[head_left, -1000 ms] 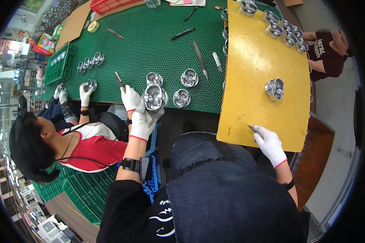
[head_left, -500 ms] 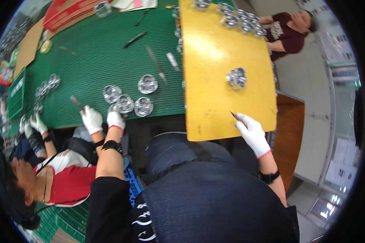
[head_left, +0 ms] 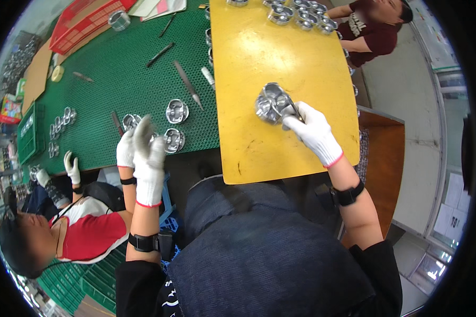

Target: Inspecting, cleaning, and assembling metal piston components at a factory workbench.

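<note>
In a white glove, my right hand (head_left: 316, 132) is closed around a slim dark hand tool (head_left: 296, 112) over the yellow board (head_left: 280, 153). Its fingertips reach the edge of the shiny metal pistons (head_left: 273, 103), which sit close together; whether there are two is hard to tell. My left hand (head_left: 150, 164), gloved too and smeared by motion, is raised at the near edge of the green mat (head_left: 116, 90) with fingers stretched and nothing visible in them. Beside it on the mat are a piston (head_left: 177, 111), a nearer piston (head_left: 173, 140) and a partly hidden piston (head_left: 131, 121).
A co-worker's gloved hand (head_left: 125, 149) is right beside my left hand, near a dark tool (head_left: 116, 122). A flat file (head_left: 188, 84) and a black tool (head_left: 159, 54) lie on the mat. More pistons (head_left: 307, 20) stand at the board's far end, near another person (head_left: 370, 31).
My right hand has moved forward and left, with the tool, to the pistons on the board. My left hand has lifted from the pistons on the mat. The whole view has shifted.
</note>
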The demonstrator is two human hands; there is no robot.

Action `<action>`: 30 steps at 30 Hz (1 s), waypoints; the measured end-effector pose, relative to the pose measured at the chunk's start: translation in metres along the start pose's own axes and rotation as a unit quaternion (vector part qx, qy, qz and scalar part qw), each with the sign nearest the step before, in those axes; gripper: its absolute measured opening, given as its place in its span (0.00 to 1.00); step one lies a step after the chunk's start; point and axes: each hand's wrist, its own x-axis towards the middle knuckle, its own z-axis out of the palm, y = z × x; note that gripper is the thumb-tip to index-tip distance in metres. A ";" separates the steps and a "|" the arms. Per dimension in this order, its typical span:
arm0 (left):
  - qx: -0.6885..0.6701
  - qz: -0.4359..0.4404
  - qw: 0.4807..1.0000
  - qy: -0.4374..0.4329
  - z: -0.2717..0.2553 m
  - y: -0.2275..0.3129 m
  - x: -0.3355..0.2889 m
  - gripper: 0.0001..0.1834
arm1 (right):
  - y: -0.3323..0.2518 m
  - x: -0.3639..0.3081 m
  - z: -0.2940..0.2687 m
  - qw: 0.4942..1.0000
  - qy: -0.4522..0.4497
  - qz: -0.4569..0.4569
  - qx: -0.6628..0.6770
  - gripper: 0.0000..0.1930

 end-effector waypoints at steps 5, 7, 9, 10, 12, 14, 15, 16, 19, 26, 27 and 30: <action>-0.250 0.116 0.944 -0.183 0.066 0.106 -0.018 0.61 | -0.046 -0.054 0.004 0.938 -0.208 -0.088 0.263 0.12; -0.338 0.083 0.921 -0.174 0.081 0.130 -0.027 0.67 | -0.057 -0.068 -0.001 0.911 -0.285 -0.134 0.267 0.14; -0.289 0.050 0.941 -0.171 0.076 0.150 -0.031 0.64 | -0.046 -0.074 -0.007 0.877 -0.334 -0.189 0.288 0.15; -0.268 0.047 0.949 -0.162 0.076 0.154 -0.037 0.63 | -0.039 -0.073 -0.011 0.877 -0.331 -0.188 0.291 0.15; -0.245 0.025 0.953 -0.178 0.070 0.171 -0.042 0.63 | -0.029 -0.067 -0.024 0.898 -0.074 -0.412 0.135 0.16; -0.220 0.002 0.957 -0.189 0.060 0.174 -0.043 0.64 | -0.039 -0.068 -0.048 0.848 0.032 -0.515 -0.126 0.21; -0.153 0.048 0.965 -0.208 0.055 0.173 -0.041 0.62 | -0.051 -0.078 -0.062 0.812 0.031 -0.499 -0.301 0.23; -0.087 0.097 0.964 -0.230 0.053 0.172 -0.038 0.61 | -0.060 -0.085 -0.065 0.814 0.033 -0.495 -0.301 0.23; -0.065 0.144 0.960 -0.232 0.057 0.176 -0.036 0.56 | -0.074 -0.093 -0.054 0.662 0.129 -0.572 -0.466 0.17; -0.052 0.190 0.951 -0.238 0.052 0.179 -0.037 0.55 | -0.083 -0.096 -0.040 0.656 0.082 -0.600 -0.451 0.16; -0.050 0.155 0.960 -0.229 0.050 0.181 -0.040 0.55 | -0.084 -0.107 -0.036 0.668 0.093 -0.566 -0.474 0.16; -0.045 0.232 0.948 -0.212 0.047 0.181 -0.045 0.54 | -0.091 -0.120 -0.036 0.705 0.073 -0.516 -0.480 0.15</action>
